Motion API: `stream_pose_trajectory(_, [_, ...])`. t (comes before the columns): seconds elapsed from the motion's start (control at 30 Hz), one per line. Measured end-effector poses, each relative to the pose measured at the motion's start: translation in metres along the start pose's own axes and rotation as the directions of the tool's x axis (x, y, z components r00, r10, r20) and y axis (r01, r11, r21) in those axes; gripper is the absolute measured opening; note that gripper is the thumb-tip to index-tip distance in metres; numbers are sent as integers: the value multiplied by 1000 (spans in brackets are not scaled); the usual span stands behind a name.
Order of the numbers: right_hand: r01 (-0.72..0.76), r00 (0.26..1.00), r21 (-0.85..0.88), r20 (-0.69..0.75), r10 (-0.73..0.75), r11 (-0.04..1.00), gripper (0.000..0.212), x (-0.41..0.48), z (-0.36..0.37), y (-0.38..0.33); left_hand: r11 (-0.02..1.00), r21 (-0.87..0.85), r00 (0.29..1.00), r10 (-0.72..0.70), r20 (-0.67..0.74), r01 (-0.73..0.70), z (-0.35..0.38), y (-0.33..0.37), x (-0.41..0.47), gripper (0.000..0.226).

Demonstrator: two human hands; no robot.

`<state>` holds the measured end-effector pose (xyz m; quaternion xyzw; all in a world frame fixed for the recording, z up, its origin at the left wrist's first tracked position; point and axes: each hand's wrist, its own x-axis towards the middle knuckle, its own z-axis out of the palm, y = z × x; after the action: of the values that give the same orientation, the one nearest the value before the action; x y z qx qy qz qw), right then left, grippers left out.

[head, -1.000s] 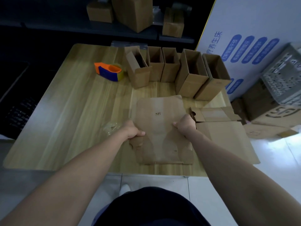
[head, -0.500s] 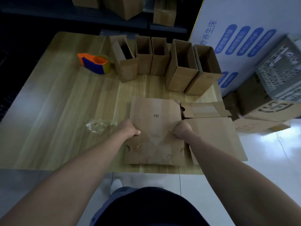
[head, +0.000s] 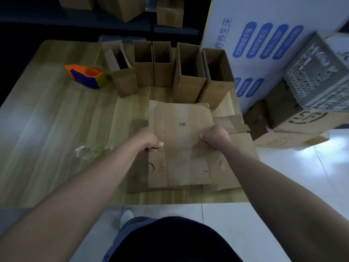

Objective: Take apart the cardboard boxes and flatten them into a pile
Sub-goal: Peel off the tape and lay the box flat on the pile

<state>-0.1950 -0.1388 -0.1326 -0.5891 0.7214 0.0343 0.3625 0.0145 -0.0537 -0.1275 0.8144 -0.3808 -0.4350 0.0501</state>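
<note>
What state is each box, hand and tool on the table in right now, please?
Held box, flattened, bottom flaps splayed, over the pile.
Left hand, gripping the held box's left edge.
Right hand, gripping its right edge.
Upright boxes, five, standing, tops open, not yet taken apart.
Flat pile, flattened pieces lying on the table under the held box.
Tape dispenser, lying on the table, untouched.

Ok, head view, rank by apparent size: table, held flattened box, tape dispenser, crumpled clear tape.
1. table
2. flattened box
3. tape dispenser and crumpled clear tape look about alike; the dispenser sits farther away, so unranked.
</note>
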Motion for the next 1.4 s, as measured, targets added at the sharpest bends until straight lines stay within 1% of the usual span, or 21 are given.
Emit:
stream_pose_trajectory(0.07, [-17,1000,-12,-26,17,1000,68,4,-17,19,1000,-15,999,27,32,-26,17,19,-3,40])
stream_pose_trajectory(0.17, [-8,997,3,-71,8,1000,77,8,-31,39,987,-162,998,24,64,-14,35,36,-6,37])
stream_pose_trajectory(0.27, [-4,996,-6,-84,3,1000,83,11,-33,36,953,-304,998,6,68,15,39,35,-4,42])
stream_pose_trajectory(0.33, [-3,997,-20,-75,2,1000,86,13,-31,29,932,-363,999,-3,51,21,41,30,-4,51])
stream_pose_trajectory(0.4, [7,997,-23,-79,-9,1000,89,16,-26,27,931,-364,1000,6,22,3,48,27,-3,55])
stream_pose_trajectory(0.47, [-11,996,-26,-92,8,1000,88,19,-22,34,936,-349,999,41,2,-37,60,28,-3,47])
stream_pose_trajectory(0.53, [-51,995,-21,-93,48,999,83,22,-16,49,960,-278,999,46,-5,-46,72,33,-3,45])
stream_pose_trajectory(0.63, [-92,995,-27,-44,91,995,84,28,-1,71,982,-186,999,26,-19,-29,91,32,2,57])
stream_pose_trajectory(0.73, [-91,995,-32,-33,90,995,85,37,9,79,993,-116,999,5,-50,-10,101,26,9,58])
stream_pose_trajectory(0.8, [-81,996,-96,-51,77,992,89,43,8,81,997,-76,997,-21,-69,16,100,25,11,58])
stream_pose_trajectory(0.87, [-65,997,-150,-45,59,986,97,46,5,82,998,-40,997,-45,-58,42,97,27,12,56])
stream_pose_trajectory(0.97, [-66,998,-130,-27,63,989,95,49,4,79,998,14,996,-56,-66,57,98,30,13,49])
stream_pose_trajectory(1.07, [-89,996,-90,-30,87,992,98,48,4,79,998,44,993,-37,-108,42,101,29,12,51])
stream_pose_trajectory(1.13, [-93,996,-59,1,93,994,104,46,1,81,999,24,995,-37,-96,39,99,29,7,50])
stream_pose_trajectory(1.23, [-102,994,24,29,101,994,101,47,-14,90,989,-138,999,-50,-12,48,95,34,1,46])
stream_pose_trajectory(1.3, [-97,995,61,-29,99,993,99,52,-31,99,972,-236,1000,-18,19,22,96,46,-2,41])
stream_pose_trajectory(1.37, [-106,990,15,-94,107,994,97,57,-48,107,963,-270,999,20,26,-12,102,63,-5,33])
stream_pose_trajectory(1.4, [-132,985,-2,-116,131,991,95,60,-54,112,961,-275,999,35,32,-25,108,71,-5,33])
